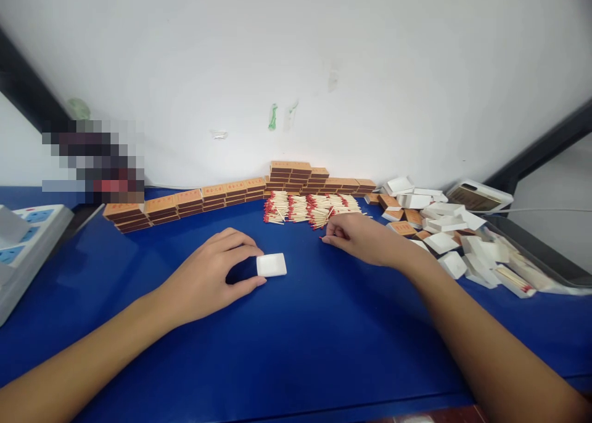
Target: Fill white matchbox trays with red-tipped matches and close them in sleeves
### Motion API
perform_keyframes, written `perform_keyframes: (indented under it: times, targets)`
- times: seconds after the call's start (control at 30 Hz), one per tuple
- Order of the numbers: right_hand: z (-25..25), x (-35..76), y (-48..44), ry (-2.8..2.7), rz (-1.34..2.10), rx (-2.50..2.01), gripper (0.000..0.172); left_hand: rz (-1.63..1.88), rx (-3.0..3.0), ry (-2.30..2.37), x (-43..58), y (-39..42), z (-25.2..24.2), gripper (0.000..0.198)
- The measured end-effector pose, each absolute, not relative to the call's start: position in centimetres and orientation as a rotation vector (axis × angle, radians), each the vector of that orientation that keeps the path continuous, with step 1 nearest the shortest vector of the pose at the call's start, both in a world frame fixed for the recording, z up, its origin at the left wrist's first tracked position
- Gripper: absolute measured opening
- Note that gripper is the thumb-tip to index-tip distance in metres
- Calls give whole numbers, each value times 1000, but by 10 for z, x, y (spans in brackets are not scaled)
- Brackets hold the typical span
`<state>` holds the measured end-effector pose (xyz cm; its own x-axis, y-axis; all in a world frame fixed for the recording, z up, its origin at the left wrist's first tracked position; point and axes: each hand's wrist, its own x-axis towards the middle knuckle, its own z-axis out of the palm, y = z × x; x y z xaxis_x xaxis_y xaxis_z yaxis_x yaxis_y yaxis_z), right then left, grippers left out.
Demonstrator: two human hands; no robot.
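A small white matchbox tray (272, 265) lies on the blue table in front of me. My left hand (215, 275) grips its left end between thumb and fingers. To the right, my right hand (358, 238) is closed in a pinch, with a red match tip (322, 238) just showing at its fingertips; how many matches it holds I cannot tell. Just beyond that hand is a wide heap of red-tipped matches (298, 207), partly hidden by the fingers.
Stacked orange-brown matchboxes (189, 202) run along the wall. At right lie loose white trays (441, 243) and matchbox sleeves (402, 228), beside a phone (481, 193) and a dark tray (541, 250). A power strip (34, 235) stands at far left.
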<state>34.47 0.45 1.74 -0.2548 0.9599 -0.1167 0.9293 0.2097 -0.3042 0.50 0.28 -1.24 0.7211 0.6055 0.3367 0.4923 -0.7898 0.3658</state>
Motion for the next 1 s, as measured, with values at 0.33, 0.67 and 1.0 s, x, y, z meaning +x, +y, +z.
perform_keyframes:
  times: [0.33, 0.67, 1.0]
  targets:
    - [16, 369, 12, -2321, 545, -1853, 26, 653, 2676, 864, 3, 3, -10, 32]
    - [15, 387, 15, -2270, 598, -1808, 33, 639, 2710, 857, 4, 2, -8, 31]
    - [14, 375, 13, -2311, 567, -1772, 46, 632, 2704, 871, 4, 4, -8, 30]
